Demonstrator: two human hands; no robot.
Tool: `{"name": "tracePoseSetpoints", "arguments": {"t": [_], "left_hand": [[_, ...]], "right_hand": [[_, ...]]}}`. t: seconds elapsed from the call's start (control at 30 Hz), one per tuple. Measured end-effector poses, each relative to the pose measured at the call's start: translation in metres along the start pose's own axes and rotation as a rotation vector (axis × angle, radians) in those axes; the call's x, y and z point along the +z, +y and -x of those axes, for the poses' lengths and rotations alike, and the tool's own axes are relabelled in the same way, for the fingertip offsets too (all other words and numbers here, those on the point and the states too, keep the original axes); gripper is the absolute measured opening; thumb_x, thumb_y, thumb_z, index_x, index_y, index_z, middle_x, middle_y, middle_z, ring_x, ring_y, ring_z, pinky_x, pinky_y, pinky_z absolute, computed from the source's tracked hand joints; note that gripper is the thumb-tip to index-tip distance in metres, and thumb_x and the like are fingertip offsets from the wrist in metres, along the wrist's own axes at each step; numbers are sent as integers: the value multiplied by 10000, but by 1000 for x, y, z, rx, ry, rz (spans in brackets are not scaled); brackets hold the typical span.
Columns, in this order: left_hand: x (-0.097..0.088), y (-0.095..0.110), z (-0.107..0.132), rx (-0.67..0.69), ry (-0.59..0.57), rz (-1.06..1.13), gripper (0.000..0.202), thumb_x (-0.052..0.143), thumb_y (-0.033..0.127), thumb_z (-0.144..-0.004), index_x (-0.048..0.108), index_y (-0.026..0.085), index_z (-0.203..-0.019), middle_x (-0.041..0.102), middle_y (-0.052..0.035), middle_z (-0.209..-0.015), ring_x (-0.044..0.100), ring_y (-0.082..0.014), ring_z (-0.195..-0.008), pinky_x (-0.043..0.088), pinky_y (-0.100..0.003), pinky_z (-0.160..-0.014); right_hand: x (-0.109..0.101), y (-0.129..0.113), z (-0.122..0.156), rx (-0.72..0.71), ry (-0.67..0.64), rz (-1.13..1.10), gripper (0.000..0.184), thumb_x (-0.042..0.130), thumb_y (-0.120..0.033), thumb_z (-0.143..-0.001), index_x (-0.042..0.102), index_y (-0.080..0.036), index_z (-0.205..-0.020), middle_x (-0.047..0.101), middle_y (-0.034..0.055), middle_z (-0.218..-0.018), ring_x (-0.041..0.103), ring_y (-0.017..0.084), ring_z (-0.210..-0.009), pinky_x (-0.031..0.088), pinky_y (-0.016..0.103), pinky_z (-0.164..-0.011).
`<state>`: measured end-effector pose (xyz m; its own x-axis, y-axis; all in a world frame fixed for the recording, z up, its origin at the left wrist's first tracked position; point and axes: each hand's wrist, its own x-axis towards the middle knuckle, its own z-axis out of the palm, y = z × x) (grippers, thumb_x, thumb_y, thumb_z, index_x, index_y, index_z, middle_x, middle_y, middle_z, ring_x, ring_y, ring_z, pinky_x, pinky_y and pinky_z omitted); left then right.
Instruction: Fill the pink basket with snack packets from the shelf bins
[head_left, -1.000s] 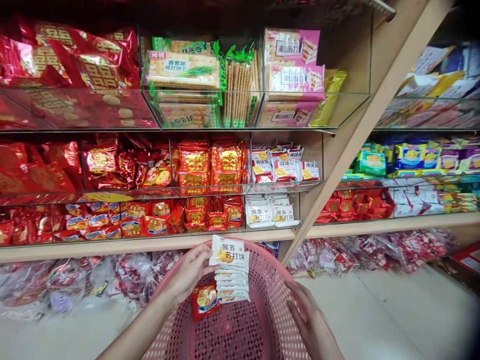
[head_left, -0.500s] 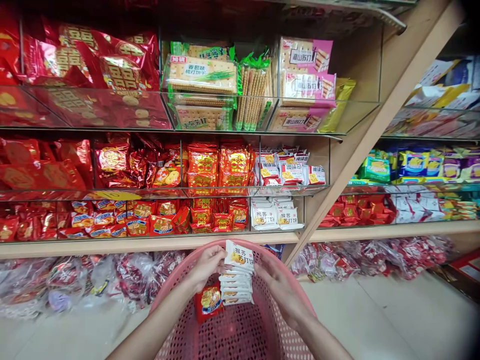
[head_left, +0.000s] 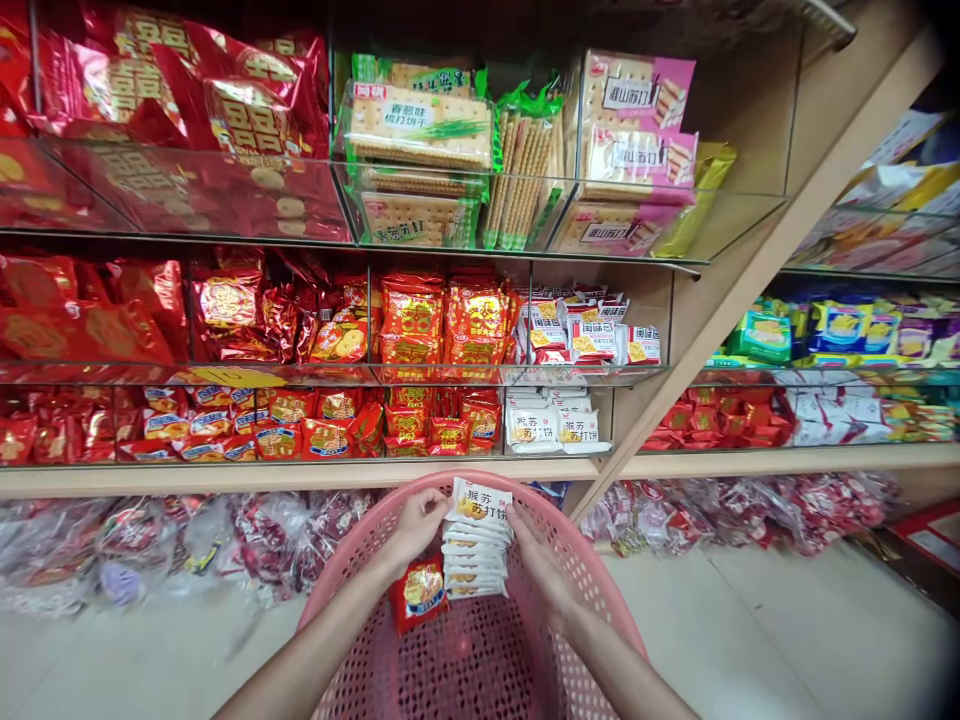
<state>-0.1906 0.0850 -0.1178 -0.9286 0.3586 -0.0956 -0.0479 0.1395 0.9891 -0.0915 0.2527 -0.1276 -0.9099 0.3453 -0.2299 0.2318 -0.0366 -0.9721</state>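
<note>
A stack of small white soda-cracker packets [head_left: 477, 540] stands inside a pink perforated plastic basket [head_left: 585, 570] in front of me. My left hand [head_left: 417, 525] grips the stack's left side, fingers closed on it. On the right side of the stack, my right hand [head_left: 538, 553] holds it with curled fingers. A single red snack packet [head_left: 419, 594] lies in the basket just left of the stack, below my left hand.
Behind the basket stand clear-fronted shelf bins: matching white cracker packets [head_left: 555, 425], red snack packets [head_left: 322, 430], large cracker packs [head_left: 420, 130] above. A slanted wooden post [head_left: 750, 260] divides another shelf unit on the right. Bagged goods [head_left: 187, 545] lie on the pale floor.
My right hand came up from the basket's right rim and took hold of the stack's right side. The view shifted slightly to the left and closer to the shelves.
</note>
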Motion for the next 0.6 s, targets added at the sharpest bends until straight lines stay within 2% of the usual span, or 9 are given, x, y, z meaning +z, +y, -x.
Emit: {"name": "tracePoseSetpoints", "arguments": {"t": [0.1, 0.2, 0.27, 0.4, 0.6], "left_hand": [[3, -3, 6, 10, 23, 9, 314, 638, 473, -689, 622, 167, -758, 644, -14, -740, 564, -162, -706, 419, -261, -680], [6, -2, 12, 16, 31, 74, 391, 647, 484, -707, 625, 176, -947, 683, -63, -931, 616, -195, -855, 457, -293, -770], [7, -1, 15, 15, -11, 116, 413, 632, 487, -738, 626, 182, -1017, 679, -85, -1035, 620, -214, -946, 460, -317, -835], [7, 0, 19, 10, -78, 119, 412, 587, 484, -793, 633, 193, -1081, 682, -78, -1085, 615, -230, -1009, 453, -338, -892], [8, 4, 22, 33, -62, 145, 439, 599, 487, -788, 639, 196, -1114, 664, -66, -1153, 591, -226, -1078, 442, -311, -930]], "right_hand": [[5, -11, 11, 175, 19, -32, 833, 457, -670, -775, 294, -194, -1439, 251, 25, -1515, 238, 227, -1396, 281, 421, -1113], [10, -16, 18, 169, 48, -29, 843, 451, -673, -774, 277, -194, -1446, 224, 7, -1524, 190, 213, -1410, 235, 400, -1138], [13, -15, 20, 141, 36, -26, 826, 445, -667, -783, 275, -205, -1446, 236, 1, -1523, 188, 203, -1411, 218, 392, -1146], [16, -14, 23, 88, -5, -33, 774, 438, -644, -803, 280, -238, -1443, 283, -11, -1509, 207, 191, -1406, 216, 387, -1149], [16, -15, 21, 74, -57, -55, 750, 455, -620, -812, 276, -258, -1443, 346, -20, -1484, 218, 188, -1403, 229, 390, -1143]]}}
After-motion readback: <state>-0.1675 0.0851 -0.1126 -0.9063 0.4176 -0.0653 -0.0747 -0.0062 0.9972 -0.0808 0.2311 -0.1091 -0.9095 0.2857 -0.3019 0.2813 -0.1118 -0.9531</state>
